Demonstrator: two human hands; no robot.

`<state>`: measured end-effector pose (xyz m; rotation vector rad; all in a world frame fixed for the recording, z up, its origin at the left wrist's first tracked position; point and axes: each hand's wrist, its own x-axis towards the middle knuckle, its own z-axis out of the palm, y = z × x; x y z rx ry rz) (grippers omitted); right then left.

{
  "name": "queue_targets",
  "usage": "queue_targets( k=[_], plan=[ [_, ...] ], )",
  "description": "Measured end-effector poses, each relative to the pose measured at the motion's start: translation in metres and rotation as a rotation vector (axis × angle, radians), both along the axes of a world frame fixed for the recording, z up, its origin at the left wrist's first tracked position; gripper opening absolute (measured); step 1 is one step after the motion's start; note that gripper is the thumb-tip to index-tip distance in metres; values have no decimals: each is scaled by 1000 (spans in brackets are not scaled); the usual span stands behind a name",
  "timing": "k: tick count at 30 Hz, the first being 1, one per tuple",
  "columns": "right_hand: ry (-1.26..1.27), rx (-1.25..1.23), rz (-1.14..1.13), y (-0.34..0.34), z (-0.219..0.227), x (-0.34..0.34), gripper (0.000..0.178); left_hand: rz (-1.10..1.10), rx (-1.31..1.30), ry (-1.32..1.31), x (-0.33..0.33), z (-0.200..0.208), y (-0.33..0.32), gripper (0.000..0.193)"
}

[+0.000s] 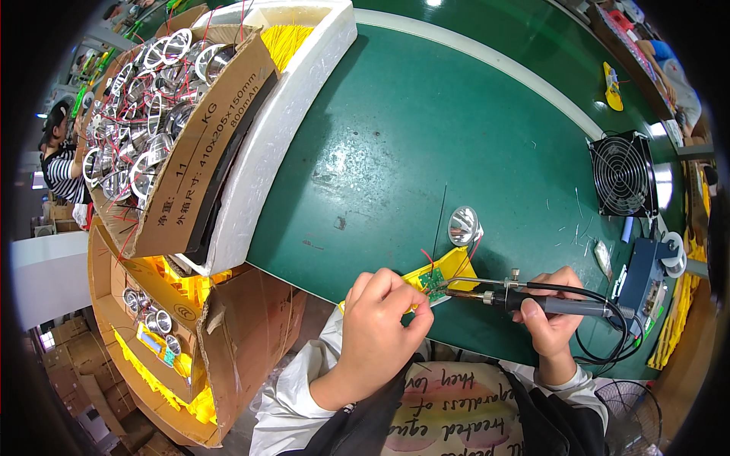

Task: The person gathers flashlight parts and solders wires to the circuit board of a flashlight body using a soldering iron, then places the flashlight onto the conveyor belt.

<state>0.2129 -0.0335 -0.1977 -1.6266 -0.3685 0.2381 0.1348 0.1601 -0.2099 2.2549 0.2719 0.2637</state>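
Observation:
A soldering iron (498, 299) with a thin metal feed tube along its top lies in the grip of my right hand (552, 319). Its tip points left and meets, or nearly meets, a small green circuit board (432, 280). This board sits in a yellow plastic housing (458, 264) at the table's near edge. My left hand (380, 323) is closed in a pinch beside the board; what its fingertips hold is hidden. Just beyond the housing, a shiny reflector cup (462, 226) rests on the table, with red wire running down from it. A thin dark wire rises from the board.
On the left, a cardboard box (217, 144) full of wired reflectors leans by a white foam box (304, 99) with yellow strands. Below stands a carton (247, 342) of yellow parts. A black fan (622, 175), blue soldering station (643, 277) and wire spool (674, 254) stand right.

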Motion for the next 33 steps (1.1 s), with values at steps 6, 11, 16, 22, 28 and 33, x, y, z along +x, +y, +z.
queue_targets(
  k=[6,11,16,22,28,33],
  plan=[
    [-12,49,-22,-5,11,-4,18,0,7,16,0,1,0,10],
    [-103,48,-130,-14,14,-2,20,12,65,23,-2,7,-3,11],
    [-124,73,-232,-25,10,-2,23,41,143,-10,-6,6,-7,11],
    [-123,74,-334,-36,5,-4,25,61,149,-15,-6,6,-10,12],
    [-139,60,-439,-56,-13,1,19,62,101,-117,-10,-3,-7,15],
    [-135,-17,-515,-69,-20,3,19,-191,214,-100,-43,11,34,25]
  ],
)
